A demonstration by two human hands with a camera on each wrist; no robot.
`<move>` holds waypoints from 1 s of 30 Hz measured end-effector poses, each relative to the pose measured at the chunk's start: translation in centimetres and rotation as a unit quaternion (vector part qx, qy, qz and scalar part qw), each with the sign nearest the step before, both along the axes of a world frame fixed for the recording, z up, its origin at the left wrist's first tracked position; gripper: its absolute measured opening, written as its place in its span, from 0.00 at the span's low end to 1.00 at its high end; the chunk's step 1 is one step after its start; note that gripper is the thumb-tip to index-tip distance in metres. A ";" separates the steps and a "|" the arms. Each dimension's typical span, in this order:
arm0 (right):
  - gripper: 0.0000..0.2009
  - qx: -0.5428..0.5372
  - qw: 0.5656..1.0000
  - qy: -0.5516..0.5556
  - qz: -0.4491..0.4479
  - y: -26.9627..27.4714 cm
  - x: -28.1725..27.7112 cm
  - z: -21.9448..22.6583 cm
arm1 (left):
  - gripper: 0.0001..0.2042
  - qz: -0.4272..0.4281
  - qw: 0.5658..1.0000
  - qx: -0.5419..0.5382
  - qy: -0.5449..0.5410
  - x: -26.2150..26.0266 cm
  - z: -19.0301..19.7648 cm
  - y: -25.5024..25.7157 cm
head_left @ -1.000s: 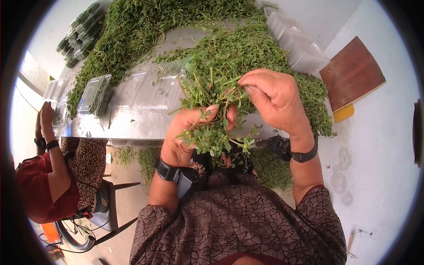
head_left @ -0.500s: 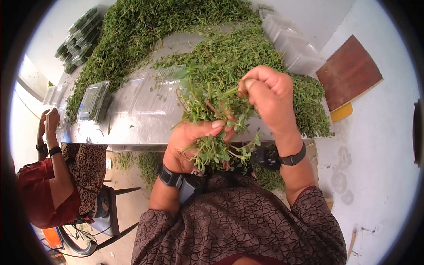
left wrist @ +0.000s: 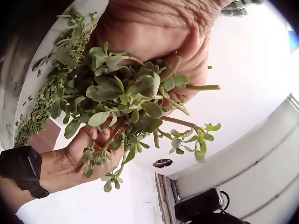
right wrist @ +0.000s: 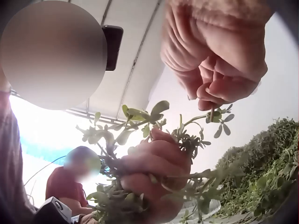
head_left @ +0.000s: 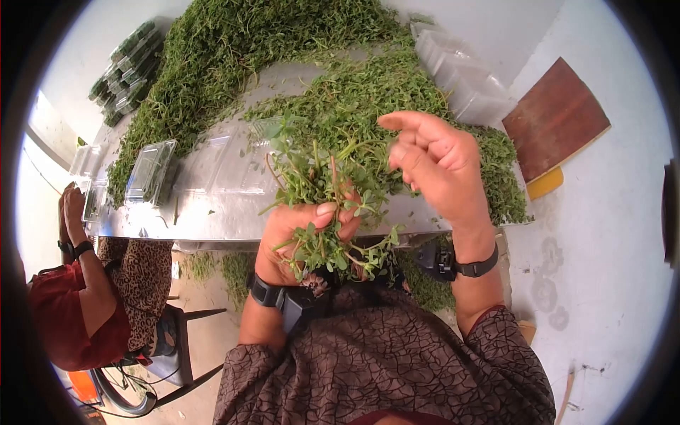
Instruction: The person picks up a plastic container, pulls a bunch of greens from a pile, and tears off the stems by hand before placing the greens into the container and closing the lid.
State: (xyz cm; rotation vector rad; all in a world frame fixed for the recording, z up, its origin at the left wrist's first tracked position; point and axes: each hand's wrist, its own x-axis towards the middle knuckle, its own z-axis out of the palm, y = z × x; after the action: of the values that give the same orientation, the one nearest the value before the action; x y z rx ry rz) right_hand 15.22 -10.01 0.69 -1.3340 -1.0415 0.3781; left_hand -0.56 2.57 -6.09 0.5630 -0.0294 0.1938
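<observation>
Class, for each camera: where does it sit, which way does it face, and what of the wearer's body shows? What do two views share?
Head: worn on the head, facing forward and down at table and plant bunch; left hand, right hand and patterned top show.
Left wrist: worn there, facing the left hand's palm and plant bunch; right hand shows too.
Right wrist: worn there, facing past the right hand to the left hand, person in red beyond.
Shared by both wrist views: both hands, plant bunch.
</observation>
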 end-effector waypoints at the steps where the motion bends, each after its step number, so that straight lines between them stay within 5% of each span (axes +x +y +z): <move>1: 0.10 -0.007 0.999 -0.039 0.022 -0.1 0.0 -0.1 | 0.20 0.026 0.999 -0.006 0.026 -0.2 -0.1 -0.1; 4: 0.12 -0.018 0.995 -0.085 0.056 0.1 0.0 -0.8 | 0.19 0.050 0.994 0.007 0.099 -0.6 -0.4 -0.1; 5: 0.12 -0.024 0.989 -0.137 0.048 0.2 -0.1 -0.7 | 0.19 0.016 0.999 0.020 0.039 -0.1 -0.1 -0.1; 17: 0.05 0.008 0.914 -0.404 -0.035 0.6 -0.4 -1.9 | 0.19 -0.008 0.994 0.073 0.077 -0.5 -0.2 -0.2; 24: 0.05 0.016 0.962 -0.256 -0.089 0.6 -0.4 -2.2 | 0.17 -0.016 0.994 0.092 0.062 -0.1 -0.3 -0.4; 26: 0.05 -0.004 0.993 -0.068 -0.095 0.2 0.2 -1.6 | 0.18 0.035 0.998 0.059 0.013 -0.3 -0.9 -0.2; 30: 0.07 -0.015 0.996 0.061 -0.061 -0.4 1.0 -0.9 | 0.18 -0.012 0.995 -0.060 -0.081 0.9 -0.9 0.7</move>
State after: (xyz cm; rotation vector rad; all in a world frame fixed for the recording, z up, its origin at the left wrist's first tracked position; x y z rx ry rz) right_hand 16.26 -10.41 -0.19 -1.3772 -0.8507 0.3795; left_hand 0.35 3.24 -7.02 0.4268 -0.1813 0.2162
